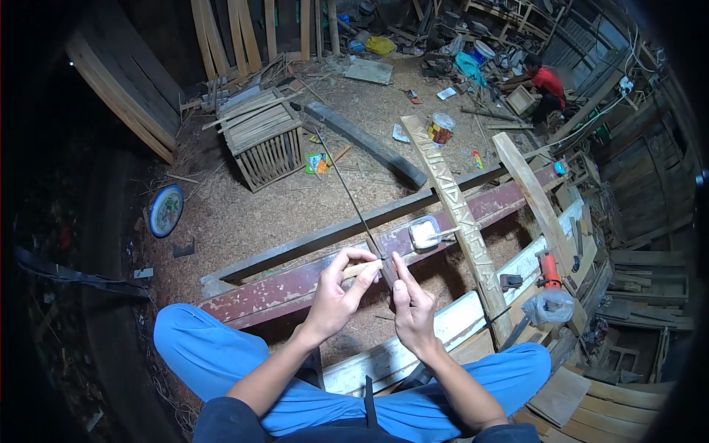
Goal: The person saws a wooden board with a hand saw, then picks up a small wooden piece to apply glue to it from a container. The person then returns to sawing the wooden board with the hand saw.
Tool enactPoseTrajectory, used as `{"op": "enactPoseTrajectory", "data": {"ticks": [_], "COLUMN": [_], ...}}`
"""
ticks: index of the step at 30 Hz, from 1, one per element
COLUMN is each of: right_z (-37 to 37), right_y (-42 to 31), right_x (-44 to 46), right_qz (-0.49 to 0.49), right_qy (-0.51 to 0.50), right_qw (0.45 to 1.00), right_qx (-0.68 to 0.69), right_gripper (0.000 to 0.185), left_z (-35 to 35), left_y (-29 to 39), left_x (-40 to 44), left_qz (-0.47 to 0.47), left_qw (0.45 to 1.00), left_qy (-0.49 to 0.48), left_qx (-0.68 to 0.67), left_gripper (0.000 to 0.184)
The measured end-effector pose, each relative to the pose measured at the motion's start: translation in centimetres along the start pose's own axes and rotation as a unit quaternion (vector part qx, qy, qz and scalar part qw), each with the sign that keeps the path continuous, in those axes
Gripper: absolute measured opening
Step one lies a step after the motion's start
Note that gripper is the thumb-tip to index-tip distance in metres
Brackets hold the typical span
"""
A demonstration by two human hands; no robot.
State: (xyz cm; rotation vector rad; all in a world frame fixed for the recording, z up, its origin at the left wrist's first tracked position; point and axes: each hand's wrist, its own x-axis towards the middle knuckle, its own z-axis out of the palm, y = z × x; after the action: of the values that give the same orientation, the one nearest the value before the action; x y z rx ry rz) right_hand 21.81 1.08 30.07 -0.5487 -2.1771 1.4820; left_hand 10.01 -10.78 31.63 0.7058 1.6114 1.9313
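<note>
Pinched in the fingers of my left hand (340,294) is a small pale wood piece (357,270). My right hand (415,310) is closed beside it, its thumb and index finger against a dark flat piece (388,276) whose kind I cannot make out. A long thin dark rod (341,176) slants from the far left down to my fingertips; which hand bears it is unclear. Below and around my hands lies a worn maroon beam (284,289). On it, right of my hands, stands a white-filled plastic tub (424,233) with a stick across it.
A carved board (459,210) and a plain curved board (538,193) cross the beams at right. A red-bodied power tool (549,270) lies near my right knee. Farther off are a slatted wooden crate (266,140), a paint can (441,128) and a crouching person in red (545,83).
</note>
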Motion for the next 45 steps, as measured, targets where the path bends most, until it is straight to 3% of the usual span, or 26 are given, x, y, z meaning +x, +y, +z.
{"op": "enactPoseTrajectory", "data": {"ticks": [3,11,14,16,17,20,21,26,27,28,29,30,32,40,42,44,45], "right_z": [0.3,1.6,3.4,5.1,5.9,8.5,9.2,10.8,11.3,12.1,12.5,12.3,11.7,13.4,13.5,14.5,14.5], "right_y": [0.0,1.2,5.9,9.4,8.9,12.7,13.5,18.3,20.2,22.9,24.6,23.9,21.0,22.1,23.5,25.4,25.1], "right_x": [0.3,1.1,1.6,1.8,1.6,0.9,0.8,-1.0,-1.0,-1.0,-1.2,-1.3,-1.1,-1.8,-1.9,-1.9,-1.9], "right_qz": [-0.043,0.011,0.010,0.012,0.108,0.146,0.148,0.167,0.170,0.098,0.024,0.028,0.224,0.247,0.254,0.047,0.049], "right_qy": [0.007,0.048,0.066,0.092,0.078,0.080,0.078,0.071,0.071,0.101,0.128,0.122,0.093,0.085,0.049,0.108,0.106], "right_qw": [0.999,0.997,0.994,0.995,0.984,0.979,0.979,0.979,0.978,0.987,0.990,0.990,0.948,0.946,0.952,0.993,0.993], "right_qx": [-0.021,0.058,0.085,0.034,0.118,0.117,0.114,0.094,0.093,0.077,0.060,0.059,0.206,0.190,0.165,0.008,0.008], "right_gripper": [0.044,0.037,0.038,0.040,0.041,0.042,0.042,0.043,0.043,0.043,0.043,0.043,0.042,0.052,0.053,0.055,0.055], "left_z": [-0.2,-1.0,-2.1,-3.1,-3.8,-5.6,-5.3,-5.9,-6.1,-6.2,-6.0,-6.3,-7.0,-8.7,-9.5,-10.0,-10.0], "left_y": [0.0,-2.4,-7.1,-12.1,-15.3,-25.4,-26.2,-30.7,-31.4,-31.9,-30.9,-31.1,-31.5,-31.0,-31.0,-30.6,-30.6], "left_x": [0.1,1.0,2.8,4.3,5.0,5.5,5.0,4.2,4.3,4.2,4.2,4.3,4.6,3.9,3.8,3.8,3.8], "left_qz": [-0.007,0.014,0.018,-0.002,-0.022,-0.041,-0.082,-0.086,-0.018,0.049,0.051,0.044,0.030,0.061,0.117,0.111,0.109], "left_qw": [1.000,0.997,0.992,0.989,0.984,0.930,0.922,0.905,0.895,0.880,0.860,0.860,0.867,0.839,0.838,0.837,0.837], "left_qy": [0.003,0.072,0.117,0.144,0.160,0.205,0.217,0.169,0.182,0.196,0.216,0.219,0.215,0.128,0.090,0.074,0.059], "left_qx": [-0.013,-0.001,0.038,0.035,0.074,0.303,0.310,0.381,0.407,0.431,0.460,0.460,0.448,0.525,0.526,0.531,0.533], "left_gripper": [0.018,0.017,0.016,0.017,0.018,0.018,0.017,0.018,0.015,0.012,0.011,0.011,0.013,0.017,0.020,0.021,0.023]}}
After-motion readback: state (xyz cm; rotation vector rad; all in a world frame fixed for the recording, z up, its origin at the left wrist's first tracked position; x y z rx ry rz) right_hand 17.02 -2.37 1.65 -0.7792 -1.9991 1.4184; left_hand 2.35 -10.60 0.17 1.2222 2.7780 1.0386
